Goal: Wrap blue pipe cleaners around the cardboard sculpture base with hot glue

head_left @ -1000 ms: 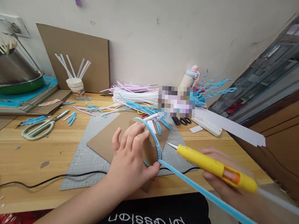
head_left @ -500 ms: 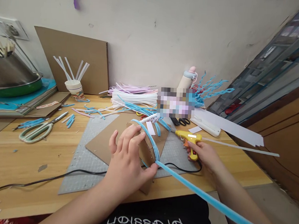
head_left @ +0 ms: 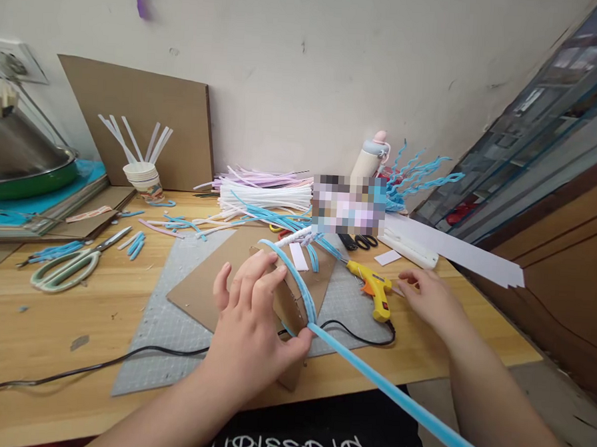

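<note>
My left hand [head_left: 250, 324] presses on a curved cardboard piece [head_left: 287, 303], fingers spread over it and thumb pinning a long blue pipe cleaner [head_left: 370, 381] along its edge. The blue strip runs from the cardboard rim down toward the lower right. A yellow glue gun [head_left: 372, 286] lies on the grey cutting mat [head_left: 173, 317], its black cord [head_left: 121, 361] trailing left. My right hand [head_left: 432, 298] hovers just right of the gun, fingers loosely apart, holding nothing.
Piles of white, pink and blue pipe cleaners [head_left: 264, 195] lie at the back. Green-handled scissors [head_left: 71, 265] rest at left, black scissors [head_left: 360, 241] near the centre. A paper cup with strips [head_left: 143, 175], a cardboard sheet [head_left: 134, 118], a bottle [head_left: 369, 157] and white paper [head_left: 457, 248] stand around.
My right hand carried the glue gun forward, laid it on the mat and let go; it now sits beside the gun. My left hand stayed on the cardboard.
</note>
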Action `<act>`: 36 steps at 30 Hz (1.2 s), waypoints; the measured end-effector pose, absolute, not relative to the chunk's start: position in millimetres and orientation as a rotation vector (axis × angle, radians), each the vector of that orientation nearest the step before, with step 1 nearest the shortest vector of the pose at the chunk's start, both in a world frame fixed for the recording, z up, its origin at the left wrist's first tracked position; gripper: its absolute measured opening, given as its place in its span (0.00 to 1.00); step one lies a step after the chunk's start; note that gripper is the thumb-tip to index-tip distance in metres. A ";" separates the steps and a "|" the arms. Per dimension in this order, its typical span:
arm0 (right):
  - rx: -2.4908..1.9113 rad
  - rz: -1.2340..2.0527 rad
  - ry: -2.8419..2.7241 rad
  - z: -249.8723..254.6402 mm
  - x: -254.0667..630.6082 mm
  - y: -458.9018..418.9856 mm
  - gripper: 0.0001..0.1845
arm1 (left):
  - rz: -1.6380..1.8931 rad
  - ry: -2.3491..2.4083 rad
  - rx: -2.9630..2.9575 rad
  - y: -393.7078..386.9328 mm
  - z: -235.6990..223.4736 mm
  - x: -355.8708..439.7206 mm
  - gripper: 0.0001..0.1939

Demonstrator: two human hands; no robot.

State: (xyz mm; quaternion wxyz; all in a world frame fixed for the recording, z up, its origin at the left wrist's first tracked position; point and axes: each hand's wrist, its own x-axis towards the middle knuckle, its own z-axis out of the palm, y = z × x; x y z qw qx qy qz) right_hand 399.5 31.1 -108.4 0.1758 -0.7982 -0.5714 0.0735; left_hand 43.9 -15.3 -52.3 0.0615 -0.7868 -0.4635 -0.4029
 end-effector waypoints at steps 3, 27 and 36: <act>-2.178 0.266 -1.713 -123.9 411.9 30.6 0.12 | -1.220 -1.398 -2.384 -15.4 -52.9 43.8 0.32; -1.261 -0.676 -2.521 -12.5 357.9 16.6 0.13 | -1.235 -1.399 -2.363 -14.7 -53.3 44.2 0.33; -0.978 -0.839 -2.740 7.3 308.6 14.2 0.19 | -1.233 -1.421 -2.381 -15.3 -53.4 42.6 0.33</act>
